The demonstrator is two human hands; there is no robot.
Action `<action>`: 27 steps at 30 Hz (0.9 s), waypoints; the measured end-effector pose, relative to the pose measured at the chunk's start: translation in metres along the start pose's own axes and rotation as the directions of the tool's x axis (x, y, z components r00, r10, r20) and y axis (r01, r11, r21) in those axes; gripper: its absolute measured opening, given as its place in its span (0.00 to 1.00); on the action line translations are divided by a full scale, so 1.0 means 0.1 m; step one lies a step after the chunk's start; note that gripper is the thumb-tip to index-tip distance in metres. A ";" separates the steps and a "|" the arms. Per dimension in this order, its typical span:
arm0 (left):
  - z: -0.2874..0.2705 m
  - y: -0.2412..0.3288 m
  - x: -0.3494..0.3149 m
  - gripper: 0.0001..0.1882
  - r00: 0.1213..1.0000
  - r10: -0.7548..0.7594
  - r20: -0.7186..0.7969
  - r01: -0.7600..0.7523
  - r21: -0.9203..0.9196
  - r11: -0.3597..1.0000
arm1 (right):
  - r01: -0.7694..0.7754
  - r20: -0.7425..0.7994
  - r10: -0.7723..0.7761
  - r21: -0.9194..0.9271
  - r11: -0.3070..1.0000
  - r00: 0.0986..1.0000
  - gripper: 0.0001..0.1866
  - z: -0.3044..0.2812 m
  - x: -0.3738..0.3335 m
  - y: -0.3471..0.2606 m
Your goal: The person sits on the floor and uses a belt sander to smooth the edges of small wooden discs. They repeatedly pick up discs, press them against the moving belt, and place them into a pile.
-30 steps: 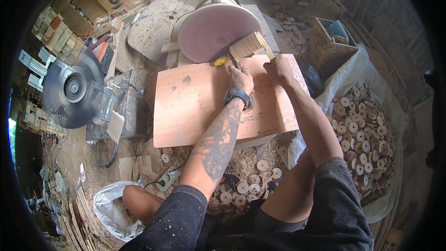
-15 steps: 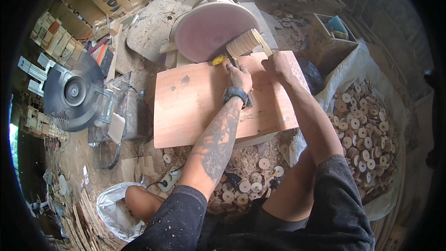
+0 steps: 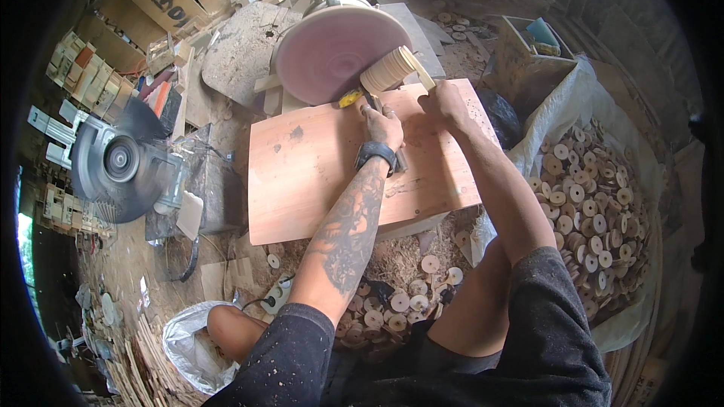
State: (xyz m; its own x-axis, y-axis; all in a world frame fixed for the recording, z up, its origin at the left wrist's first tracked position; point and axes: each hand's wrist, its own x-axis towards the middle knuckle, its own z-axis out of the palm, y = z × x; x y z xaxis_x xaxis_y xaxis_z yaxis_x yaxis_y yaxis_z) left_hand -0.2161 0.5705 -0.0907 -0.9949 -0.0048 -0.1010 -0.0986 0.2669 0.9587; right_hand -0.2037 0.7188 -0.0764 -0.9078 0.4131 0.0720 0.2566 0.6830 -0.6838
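A stack of round wooden discs [image 3: 386, 68] is held against or very near the face of a large pinkish sanding disc [image 3: 343, 56]; exact contact is hard to tell. My right hand [image 3: 446, 102] is closed around a pale wooden stick [image 3: 423, 74] at the stack's right end. Just below the stack, my left hand [image 3: 383, 126] is closed on a dark bar-like tool [image 3: 401, 162], whose far part is mostly hidden by the fingers. Beside its fingertips shows a yellow piece [image 3: 350, 98]. Both hands are over a slanted wooden board [image 3: 302, 173].
On the left stands a circular saw [image 3: 118, 158] with a blurred, round blade area. A large sack [image 3: 626, 324] of loose wooden discs lies at the right. More discs [image 3: 398, 303] and sawdust lie below the board, near a power strip [image 3: 277, 295]. An open wooden box [image 3: 532, 56] stands behind.
The whole view has shifted slightly, with the sander and stack appearing a little farther left. Both hands keep their grips and nearly the same places.
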 end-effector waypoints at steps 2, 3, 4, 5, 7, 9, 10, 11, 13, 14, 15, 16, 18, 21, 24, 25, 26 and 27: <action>-0.01 0.01 0.00 0.28 1.000 0.006 0.005 -0.006 0.004 1.000 | 0.000 -0.006 0.000 0.005 1.000 1.000 0.14 0.00 0.00 0.01; -0.01 0.01 0.00 0.28 1.000 0.012 0.007 -0.012 0.007 1.000 | 0.001 -0.009 0.000 0.006 1.000 1.000 0.14 0.01 0.00 0.02; -0.01 0.01 0.00 0.29 1.000 0.012 0.014 -0.012 0.005 1.000 | 0.013 -0.017 -0.013 0.014 1.000 1.000 0.14 0.01 0.00 0.02; -0.02 0.01 0.00 0.29 1.000 0.009 0.019 -0.009 0.003 1.000 | 0.026 -0.027 -0.025 0.022 0.999 0.999 0.14 0.02 0.00 0.03; -0.02 0.01 0.00 0.31 0.999 0.002 0.035 -0.002 -0.010 1.000 | 0.029 -0.038 -0.029 0.024 0.999 0.999 0.14 0.03 0.01 0.05; -0.02 0.01 0.00 0.32 0.999 0.017 0.035 -0.017 -0.009 1.000 | 0.026 -0.041 -0.025 0.016 1.000 0.999 0.14 0.03 0.01 0.06; -0.02 0.00 0.00 0.32 0.999 0.027 0.030 -0.027 -0.010 1.000 | 0.029 -0.039 -0.028 0.010 1.000 0.999 0.13 0.03 0.01 0.07; -0.02 0.00 0.00 0.32 0.999 0.019 0.033 -0.019 0.000 1.000 | 0.046 -0.044 -0.045 0.011 0.999 0.998 0.13 0.03 0.02 0.07; -0.02 0.00 0.01 0.32 0.999 0.002 0.038 -0.003 0.023 1.000 | 0.045 -0.023 -0.044 0.016 0.999 0.999 0.14 0.03 0.02 0.08; -0.02 0.00 0.02 0.32 0.999 0.005 0.044 -0.006 0.011 1.000 | 0.026 0.003 -0.026 0.020 0.999 1.000 0.14 0.02 0.03 0.08; -0.02 0.00 0.02 0.31 0.999 0.001 0.048 -0.001 0.002 1.000 | 0.008 0.019 -0.008 0.021 1.000 1.000 0.14 0.01 0.03 0.08; -0.02 0.00 0.03 0.31 0.998 -0.006 0.055 0.006 -0.003 1.000 | 0.026 0.008 -0.026 0.017 1.000 1.000 0.14 0.01 0.03 0.09; -0.02 -0.01 0.03 0.30 0.998 0.002 0.063 -0.004 0.036 0.999 | 0.065 -0.030 -0.065 0.004 0.998 0.997 0.14 0.00 0.01 0.08; 0.00 -0.02 0.02 0.28 0.998 0.056 0.036 -0.057 0.033 0.998 | 0.060 -0.030 -0.060 -0.002 0.998 0.998 0.13 -0.01 -0.03 0.07; 0.01 -0.03 0.00 0.27 0.999 0.052 0.011 -0.052 0.035 0.998 | 0.048 0.001 -0.048 0.034 0.998 0.999 0.13 -0.01 -0.07 0.03; 0.00 -0.03 0.00 0.27 0.999 0.037 0.007 -0.037 0.041 0.998 | 0.035 0.012 -0.036 0.042 0.998 0.999 0.13 -0.01 -0.07 0.02; 0.00 -0.03 0.00 0.27 0.999 0.035 0.013 -0.035 0.024 0.999 | 0.006 0.019 -0.007 0.042 0.999 1.000 0.14 -0.01 -0.08 0.01; -0.01 -0.03 0.00 0.27 0.999 0.031 0.017 -0.032 0.009 0.999 | 0.002 0.031 -0.004 0.057 0.998 1.000 0.14 -0.01 -0.08 -0.01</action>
State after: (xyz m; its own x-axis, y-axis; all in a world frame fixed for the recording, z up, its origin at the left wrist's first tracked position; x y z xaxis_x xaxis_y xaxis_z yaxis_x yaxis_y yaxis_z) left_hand -0.2161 0.5690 -0.0932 -0.9970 0.0199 -0.0752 -0.0668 0.2756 0.9589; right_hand -0.1961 0.7154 -0.0761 -0.9186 0.3917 0.0523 0.2353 0.6484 -0.7240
